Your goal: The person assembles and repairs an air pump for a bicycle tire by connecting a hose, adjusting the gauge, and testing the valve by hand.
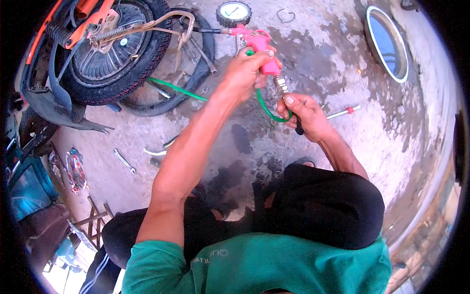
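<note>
My left hand point(249, 68) is closed around the grip of a pink tyre inflator gun point(261, 44). Its round dial gauge point(234, 12) with a black rubber guard is at the far end, and a black hose point(207, 31) leaves the gun's left side. A metal coupler point(281, 85) extends from the bottom of the grip. At the coupler's lower end, my right hand point(306, 112) pinches the fitting and a green air hose point(265, 108), which loops up towards my left hand. Below my right fingers pokes a small black piece point(299, 126); my fingers hide how it joins.
A scooter's rear wheel point(152, 79) and stand point(161, 27) are at upper left. Beside it lies a black tyre or tube point(161, 109) with tools inside its ring. A wrench point(124, 160) and a thin metal rod point(343, 112) lie on the concrete. A metal basin point(403, 75) holds water.
</note>
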The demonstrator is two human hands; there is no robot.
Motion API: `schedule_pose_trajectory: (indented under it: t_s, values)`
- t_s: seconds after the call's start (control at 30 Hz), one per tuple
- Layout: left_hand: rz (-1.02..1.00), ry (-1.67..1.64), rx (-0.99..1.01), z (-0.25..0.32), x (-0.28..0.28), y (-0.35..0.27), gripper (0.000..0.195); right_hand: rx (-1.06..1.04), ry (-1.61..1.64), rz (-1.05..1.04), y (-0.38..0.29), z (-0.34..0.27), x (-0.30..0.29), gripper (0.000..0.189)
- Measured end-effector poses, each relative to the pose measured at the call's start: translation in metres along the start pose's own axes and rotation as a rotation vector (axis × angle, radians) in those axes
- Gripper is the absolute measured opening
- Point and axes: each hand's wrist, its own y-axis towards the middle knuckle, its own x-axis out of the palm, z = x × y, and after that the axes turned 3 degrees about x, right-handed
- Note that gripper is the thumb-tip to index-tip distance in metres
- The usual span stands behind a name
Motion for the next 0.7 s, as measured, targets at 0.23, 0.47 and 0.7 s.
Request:
schedule_pose_trajectory:
  t_s: [0.23, 0.47, 0.7]
  values:
    - [-0.363, -0.372, -0.022, 0.003, 0.004, 0.005, 0.037, -0.039, 0.661, -0.415, -0.003, -0.001, 0.033, 0.052]
    - [-0.107, -0.055, 0.049, 0.003, 0.001, 0.011, 0.030, 0.016, 0.494, -0.055, -0.007, -0.004, 0.024, 0.037]
    - [0.305, 0.193, 0.004, -0.020, 0.000, 0.026, 0.026, -0.244, -0.448, 0.385, 0.003, 0.025, 0.017, 0.031]
